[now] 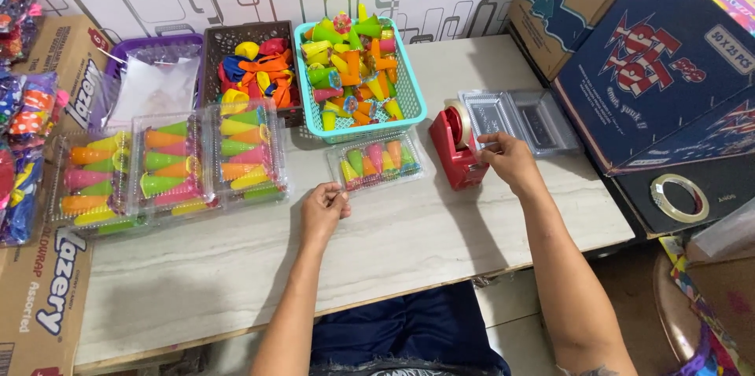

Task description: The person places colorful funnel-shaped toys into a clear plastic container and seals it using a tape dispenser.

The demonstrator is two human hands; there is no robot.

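Head view of a packing station on a pale, marble-patterned worktop (393, 242). The left hand (322, 209) rests its fingertips on the near corner of a small clear plastic clamshell box of coloured cone-shaped toys (376, 161), pinning the light, springy lid flat at mid-worktop. The right hand (507, 160) pinches at the front of a red, heavy-based tape dispenser (454, 149), fingers closed together where the tape end would be; the strip itself is too thin to make out. The dispenser stands just right of the box, within reach of both hands. Behind it lies a stack of empty clear trays (523, 116). A turquoise lattice basket of loose cones (413, 97), a dark basket of limp rubber balloons (255, 69) and three filled clamshell boxes (169, 167) sit to the left.
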